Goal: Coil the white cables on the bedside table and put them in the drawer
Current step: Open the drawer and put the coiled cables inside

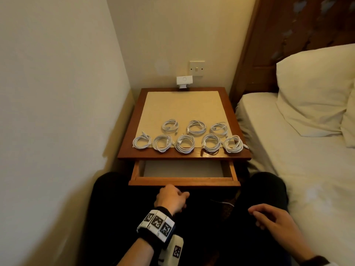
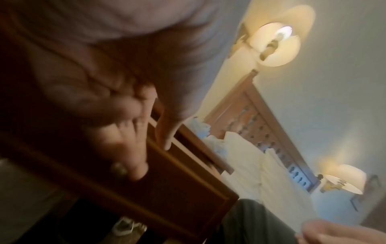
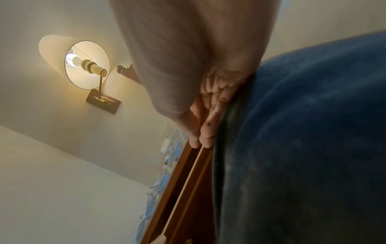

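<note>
Several white cables (image 1: 185, 144) lie coiled in two rows at the front of the wooden bedside table (image 1: 184, 156); they also show along its edge in the right wrist view (image 3: 156, 189). The drawer (image 1: 184, 181) beneath is pulled out, and the part I see inside is bare. My left hand (image 1: 172, 197) hovers just in front of the drawer front with loosely curled fingers (image 2: 133, 148) beside the small round knob (image 2: 119, 168), holding nothing. My right hand (image 1: 269, 215) rests relaxed on my right thigh, fingers (image 3: 204, 132) lying along the dark trouser leg.
A pale mat (image 1: 182, 108) covers the tabletop, with a small white device (image 1: 184, 81) at the back under a wall switch (image 1: 196, 68). A wall stands close on the left. The bed (image 1: 288, 150) and pillow (image 1: 315, 89) press in on the right. My knees flank the drawer.
</note>
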`<state>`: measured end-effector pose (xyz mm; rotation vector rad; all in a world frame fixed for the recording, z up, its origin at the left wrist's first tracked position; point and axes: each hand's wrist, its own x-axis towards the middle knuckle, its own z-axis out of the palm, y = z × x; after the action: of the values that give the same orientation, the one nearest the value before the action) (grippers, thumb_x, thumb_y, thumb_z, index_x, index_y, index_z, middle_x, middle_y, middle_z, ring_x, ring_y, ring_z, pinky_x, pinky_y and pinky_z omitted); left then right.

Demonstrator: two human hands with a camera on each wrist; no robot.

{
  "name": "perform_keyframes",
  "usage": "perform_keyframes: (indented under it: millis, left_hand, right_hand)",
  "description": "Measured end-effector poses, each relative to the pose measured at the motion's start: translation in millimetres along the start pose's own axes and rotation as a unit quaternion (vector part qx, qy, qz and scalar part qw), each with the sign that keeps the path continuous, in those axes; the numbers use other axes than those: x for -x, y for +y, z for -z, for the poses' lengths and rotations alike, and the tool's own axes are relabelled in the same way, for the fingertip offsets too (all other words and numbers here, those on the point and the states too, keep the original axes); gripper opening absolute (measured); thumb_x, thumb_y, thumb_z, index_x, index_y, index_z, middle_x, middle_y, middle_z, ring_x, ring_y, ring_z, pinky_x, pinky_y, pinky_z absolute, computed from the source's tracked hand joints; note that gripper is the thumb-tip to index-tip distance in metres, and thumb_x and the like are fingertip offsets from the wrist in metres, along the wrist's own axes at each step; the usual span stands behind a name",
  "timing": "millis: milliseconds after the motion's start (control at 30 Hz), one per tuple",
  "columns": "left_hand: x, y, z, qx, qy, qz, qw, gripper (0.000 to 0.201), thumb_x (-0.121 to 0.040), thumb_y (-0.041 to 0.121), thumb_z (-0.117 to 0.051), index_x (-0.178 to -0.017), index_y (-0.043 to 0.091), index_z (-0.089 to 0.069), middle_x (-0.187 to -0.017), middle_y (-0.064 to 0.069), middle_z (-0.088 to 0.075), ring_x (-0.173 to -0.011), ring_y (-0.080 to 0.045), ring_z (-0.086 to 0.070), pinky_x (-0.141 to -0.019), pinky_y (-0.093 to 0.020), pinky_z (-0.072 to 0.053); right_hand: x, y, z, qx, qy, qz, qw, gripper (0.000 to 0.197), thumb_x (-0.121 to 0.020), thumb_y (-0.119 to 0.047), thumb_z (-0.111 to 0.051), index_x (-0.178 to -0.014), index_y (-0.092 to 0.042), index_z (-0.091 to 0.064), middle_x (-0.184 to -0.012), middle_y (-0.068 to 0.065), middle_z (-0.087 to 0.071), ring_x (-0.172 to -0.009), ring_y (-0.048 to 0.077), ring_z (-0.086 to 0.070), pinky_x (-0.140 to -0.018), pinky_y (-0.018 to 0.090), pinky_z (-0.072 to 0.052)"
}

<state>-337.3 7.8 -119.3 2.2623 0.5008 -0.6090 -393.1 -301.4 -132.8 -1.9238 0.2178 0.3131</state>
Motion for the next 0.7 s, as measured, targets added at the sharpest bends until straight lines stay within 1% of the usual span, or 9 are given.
perform_keyframes:
  millis: [67,100,133,167,233,267,333,467,700]
  left_hand:
    - [5,13,13,-0.013,0.107,-0.06,0.992,0.022,-0.081,0.045,-0.071,-0.069,0.028,-0.071,-0.073,0.012,-0.07,-0.076,-0.009,-0.065,-0.068,-0.022,-0.045]
    - [1,19,18,0.001,0.145,-0.082,0.986,0.017,-0.079,0.042,-0.074,-0.07,0.029,-0.069,-0.078,0.012,-0.07,-0.082,-0.01,-0.065,-0.071,-0.022,-0.046]
    - [-6,24,20,0.007,0.161,-0.097,0.982,0.014,-0.076,0.041,-0.077,-0.073,0.03,-0.069,-0.084,0.011,-0.07,-0.09,-0.012,-0.064,-0.075,-0.022,-0.046]
    - [-14,27,21,0.001,0.152,-0.105,0.983,0.015,-0.074,0.042,-0.078,-0.078,0.031,-0.069,-0.092,0.009,-0.071,-0.098,-0.014,-0.062,-0.082,-0.024,-0.047]
    - [-26,30,22,-0.035,0.082,-0.1,0.991,0.032,-0.072,0.05,-0.078,-0.095,0.029,-0.072,-0.108,0.005,-0.07,-0.111,-0.017,-0.057,-0.096,-0.029,-0.045]
    - [-29,30,21,-0.049,0.047,-0.092,0.993,0.042,-0.071,0.054,-0.077,-0.103,0.026,-0.072,-0.113,0.005,-0.069,-0.113,-0.017,-0.057,-0.099,-0.031,-0.044]
    - [-32,28,19,-0.053,0.026,-0.08,0.995,0.052,-0.068,0.055,-0.079,-0.109,0.024,-0.072,-0.118,0.004,-0.068,-0.115,-0.016,-0.058,-0.1,-0.029,-0.043]
    - [-30,28,20,-0.014,0.028,-0.066,0.997,0.049,-0.061,0.048,-0.087,-0.101,0.024,-0.075,-0.113,0.002,-0.07,-0.111,-0.015,-0.061,-0.097,-0.028,-0.047]
    - [-10,11,11,0.006,0.001,-0.031,1.0,0.036,-0.05,0.041,-0.094,-0.077,0.025,-0.077,-0.095,0.006,-0.072,-0.099,-0.014,-0.062,-0.091,-0.032,-0.051]
  right_hand:
    - [0,0,-1,-0.004,0.002,-0.002,1.0,0.02,-0.091,-0.001,-0.06,-0.09,-0.015,-0.075,-0.08,0.01,-0.073,-0.061,0.01,-0.063,-0.058,0.019,-0.051]
    - [0,1,-1,-0.004,0.005,-0.001,1.0,0.021,-0.092,-0.001,-0.06,-0.09,-0.015,-0.075,-0.081,0.011,-0.074,-0.061,0.01,-0.063,-0.058,0.018,-0.051]
    - [0,1,-2,-0.006,0.009,0.0,1.0,0.021,-0.092,0.0,-0.06,-0.089,-0.015,-0.075,-0.082,0.012,-0.073,-0.061,0.011,-0.063,-0.058,0.018,-0.051]
    - [1,0,-2,-0.01,0.011,0.0,1.0,0.021,-0.092,0.001,-0.059,-0.089,-0.014,-0.075,-0.081,0.012,-0.073,-0.061,0.011,-0.063,-0.058,0.018,-0.051]
    - [4,-1,-1,-0.015,0.012,0.001,1.0,0.021,-0.092,0.001,-0.059,-0.089,-0.013,-0.075,-0.079,0.01,-0.073,-0.061,0.011,-0.063,-0.059,0.017,-0.051]
    - [5,-1,0,-0.016,0.012,0.002,1.0,0.022,-0.092,0.001,-0.058,-0.089,-0.013,-0.075,-0.079,0.009,-0.073,-0.062,0.011,-0.063,-0.059,0.017,-0.052]
    - [8,-2,2,-0.026,0.009,-0.002,1.0,0.023,-0.093,0.0,-0.057,-0.091,-0.014,-0.075,-0.081,0.008,-0.074,-0.064,0.011,-0.065,-0.061,0.016,-0.052]
    - [14,-6,5,-0.041,0.009,-0.001,0.999,0.022,-0.094,0.0,-0.055,-0.093,-0.011,-0.074,-0.086,0.01,-0.074,-0.067,0.012,-0.066,-0.063,0.015,-0.053]
    - [20,-12,5,-0.048,0.011,0.005,0.999,0.022,-0.093,0.002,-0.054,-0.096,-0.008,-0.073,-0.088,0.013,-0.073,-0.066,0.009,-0.066,-0.063,0.014,-0.053]
